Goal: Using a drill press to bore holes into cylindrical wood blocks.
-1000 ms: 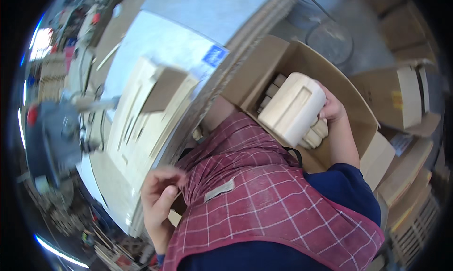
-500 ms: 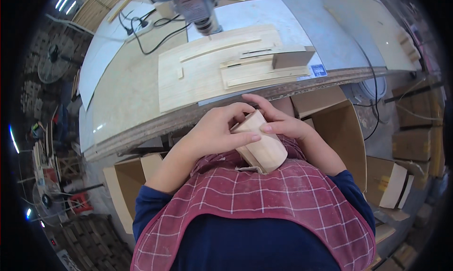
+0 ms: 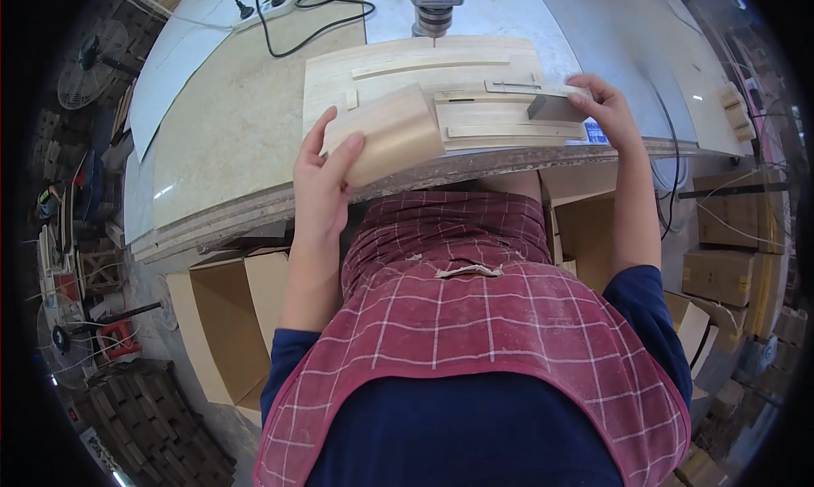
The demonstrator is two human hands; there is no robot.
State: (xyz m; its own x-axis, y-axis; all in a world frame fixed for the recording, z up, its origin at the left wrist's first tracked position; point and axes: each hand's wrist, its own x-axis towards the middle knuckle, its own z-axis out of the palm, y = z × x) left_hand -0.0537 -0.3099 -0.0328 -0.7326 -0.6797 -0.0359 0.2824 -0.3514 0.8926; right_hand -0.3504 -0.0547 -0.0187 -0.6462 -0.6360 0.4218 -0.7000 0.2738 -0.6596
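Note:
My left hand (image 3: 326,161) holds a pale wooden block (image 3: 394,139) with a rounded side. Thumb and fingers grip its left end, and the block hangs over the table's front edge. At the right, my right hand (image 3: 606,110) pinches the end of a grey-faced slider piece (image 3: 551,107), which sits on a wooden jig (image 3: 487,114) with thin strips fixed to it. Beyond the jig's board hangs a drill chuck (image 3: 433,19) with a thin bit pointing down.
A power strip (image 3: 275,11) with black cables lies at the far left of the table (image 3: 229,122). Open cardboard boxes (image 3: 225,317) stand below the table on both sides. Small wooden blocks (image 3: 736,114) lie at the far right, and a fan (image 3: 89,59) stands at the left.
Both hands were on the wooden block near my lap. My left hand has lifted it forward and left to the table edge. My right hand has let go and reached to the grey-faced slider piece.

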